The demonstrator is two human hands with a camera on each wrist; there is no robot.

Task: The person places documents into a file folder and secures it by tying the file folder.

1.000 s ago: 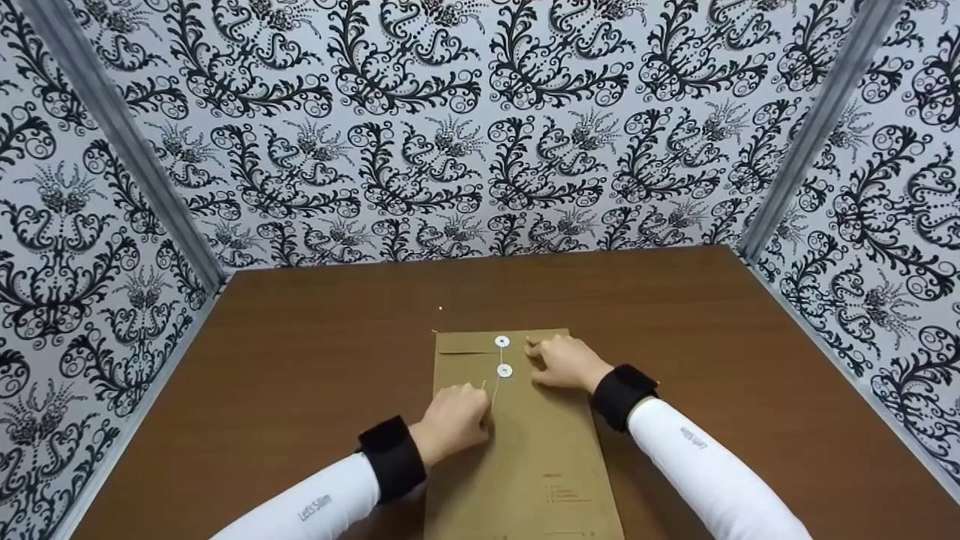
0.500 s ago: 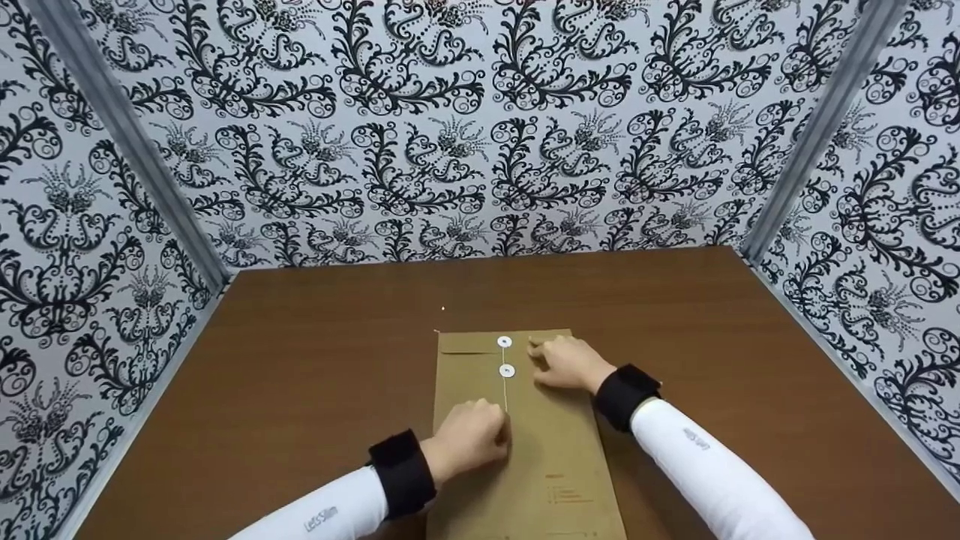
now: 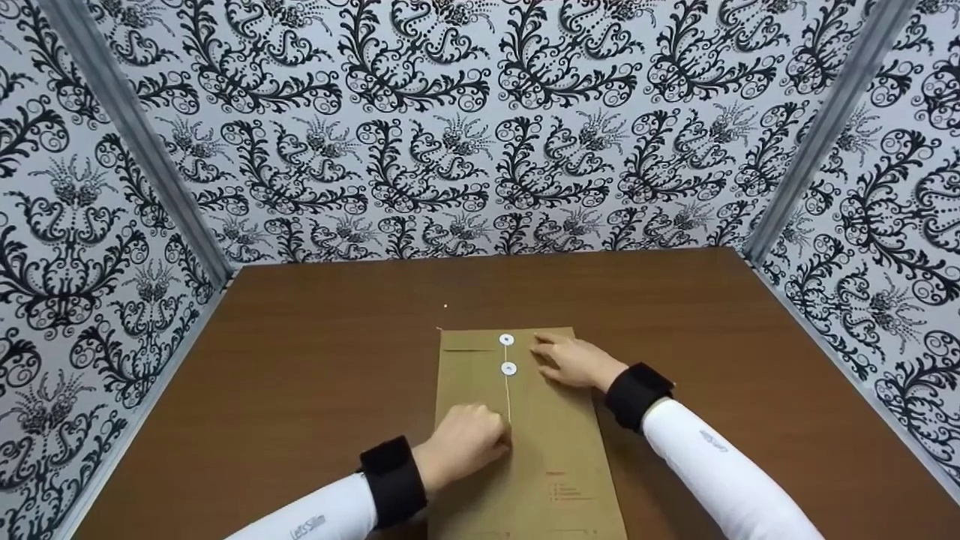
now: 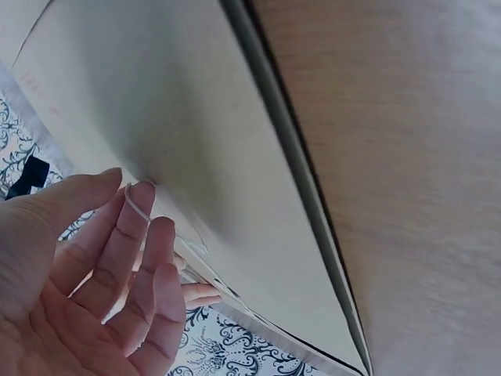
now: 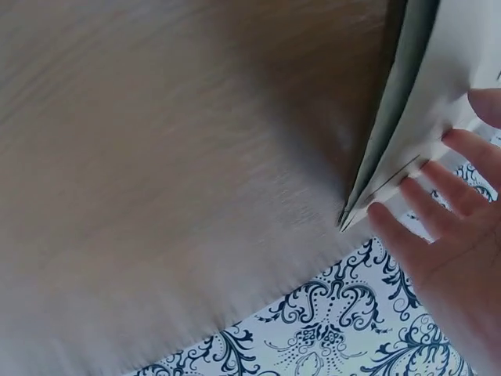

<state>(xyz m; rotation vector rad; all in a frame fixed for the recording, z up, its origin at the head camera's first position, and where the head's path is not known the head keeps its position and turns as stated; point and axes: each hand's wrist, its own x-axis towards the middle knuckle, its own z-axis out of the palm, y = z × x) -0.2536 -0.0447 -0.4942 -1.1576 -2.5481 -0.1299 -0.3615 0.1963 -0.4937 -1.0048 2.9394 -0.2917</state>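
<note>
A brown kraft string-tie envelope point(image 3: 555, 435) lies flat on the table, its flap folded down at the far end. Two white button discs, one on the flap point(image 3: 507, 340) and one just below it point(image 3: 509, 368), are joined by a thin white string point(image 3: 508, 397). That string runs on down to my left hand point(image 3: 466, 444), which pinches it above the envelope; in the left wrist view the string point(image 4: 135, 205) loops over a fingertip beside the thumb. My right hand point(image 3: 576, 361) rests spread fingertips on the envelope's upper right, also seen in the right wrist view.
The brown wooden table point(image 3: 315, 360) extends on both sides of the envelope. Black-and-white patterned walls point(image 3: 420, 165) with grey corner posts stand at the back and sides. A tiny white speck point(image 3: 445, 306) lies beyond the envelope's far left corner.
My left hand has moved nearer to me and slightly right, still holding the string, which now runs almost straight down from the lower disc. My right hand stays nearly in place.
</note>
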